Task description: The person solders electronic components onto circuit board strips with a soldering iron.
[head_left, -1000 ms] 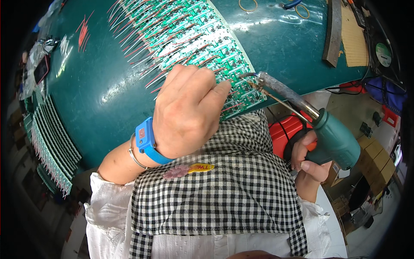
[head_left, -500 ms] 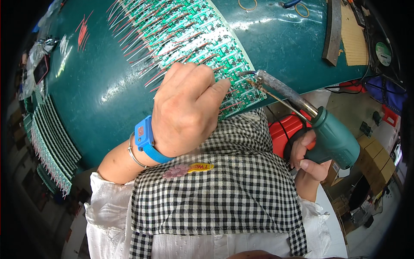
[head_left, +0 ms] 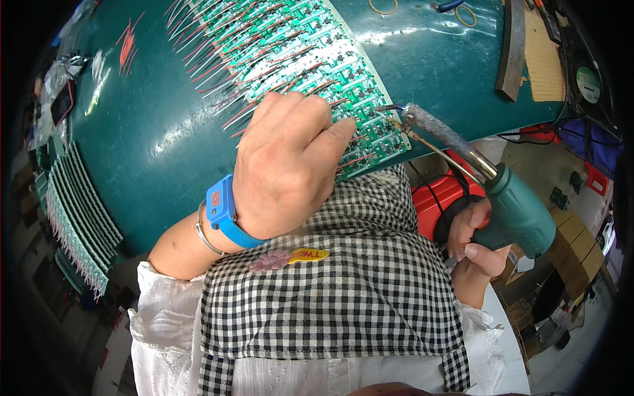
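Note:
A panel of green circuit boards lies on the table, with rows of red and white wires sticking out over its left side. Over the panel's near part is my left hand, closed, knuckles up; its fingertips and whatever they pinch are hidden beneath it. My right hand grips a green soldering gun at the panel's right. The gun's dark thin tip is above the boards near the right edge, and a thin metal tube beside the barrel ends close by.
Loose red wires lie at the far left of the green table. Stacked board panels stand at the left edge. A dark metal bar and cardboard sit at the far right. A red stool is below the table edge.
The soldering gun and my right hand have shifted slightly to the right, its tip moving a little toward the panel's right edge. My left hand has stayed nearly still.

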Demonstrator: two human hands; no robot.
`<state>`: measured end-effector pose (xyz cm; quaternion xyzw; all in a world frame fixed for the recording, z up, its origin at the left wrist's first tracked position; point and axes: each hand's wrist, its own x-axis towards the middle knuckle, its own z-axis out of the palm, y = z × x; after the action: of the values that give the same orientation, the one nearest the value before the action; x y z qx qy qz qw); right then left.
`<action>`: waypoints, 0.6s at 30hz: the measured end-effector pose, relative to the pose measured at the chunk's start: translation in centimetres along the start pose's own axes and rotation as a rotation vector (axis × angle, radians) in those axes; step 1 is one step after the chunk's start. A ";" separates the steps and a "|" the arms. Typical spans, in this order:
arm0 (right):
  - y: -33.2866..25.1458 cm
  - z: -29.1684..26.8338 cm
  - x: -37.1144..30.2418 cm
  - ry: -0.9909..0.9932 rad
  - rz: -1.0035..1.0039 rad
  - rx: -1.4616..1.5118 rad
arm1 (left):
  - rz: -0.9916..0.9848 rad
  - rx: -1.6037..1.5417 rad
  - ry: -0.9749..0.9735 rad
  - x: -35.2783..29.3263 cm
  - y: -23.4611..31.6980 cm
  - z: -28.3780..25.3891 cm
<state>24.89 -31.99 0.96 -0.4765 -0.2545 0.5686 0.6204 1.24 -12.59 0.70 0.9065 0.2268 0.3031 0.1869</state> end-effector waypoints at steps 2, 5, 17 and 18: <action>-0.1 0.0 0.1 -0.023 -0.008 0.036 | 0.001 -0.002 0.002 0.0 0.0 0.0; -0.1 0.0 -0.1 -0.006 0.032 0.031 | 0.000 0.009 -0.005 0.0 0.0 0.1; 0.8 0.4 -0.7 0.132 0.051 -0.038 | -0.006 0.019 0.002 0.0 0.1 0.1; 0.5 0.3 -0.6 0.091 0.056 -0.017 | -0.005 0.017 0.006 0.0 0.1 0.1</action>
<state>24.29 -32.52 0.74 -0.5139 -0.2175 0.5612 0.6113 1.29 -12.71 0.70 0.9065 0.2323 0.3033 0.1795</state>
